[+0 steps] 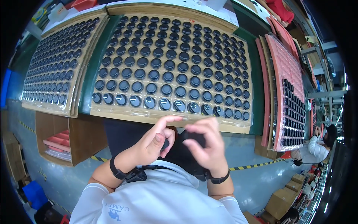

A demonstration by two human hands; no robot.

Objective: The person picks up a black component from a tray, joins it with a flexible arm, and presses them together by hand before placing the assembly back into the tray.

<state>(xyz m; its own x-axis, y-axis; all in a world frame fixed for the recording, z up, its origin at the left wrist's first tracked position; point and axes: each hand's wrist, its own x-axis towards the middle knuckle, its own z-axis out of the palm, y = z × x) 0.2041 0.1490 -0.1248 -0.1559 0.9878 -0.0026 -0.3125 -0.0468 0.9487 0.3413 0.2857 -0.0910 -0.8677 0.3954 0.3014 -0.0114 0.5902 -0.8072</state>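
My left hand (pixel 156 140) is curled in front of my body, its index finger stretched toward the right. A small black round cap (pixel 165 144) shows between its thumb and bent fingers. Beside it, my right hand (pixel 209 143) is bent, with thumb and fingers curved around a dark shape. That shape blends with my dark trousers, so what it is cannot be made out. Just beyond both hands lies a clear plastic tray (pixel 141 114) on cardboard, filled with rows of shiny black round caps (pixel 167 77).
Another filled tray on cardboard (pixel 71 108) lies at the left. At the right stands a pink tray (pixel 291 71), partly filled with black pieces. An open cardboard box (pixel 80 145) sits below the bench at left. Co-workers are at the right (pixel 313 153) and far right (pixel 281 13).
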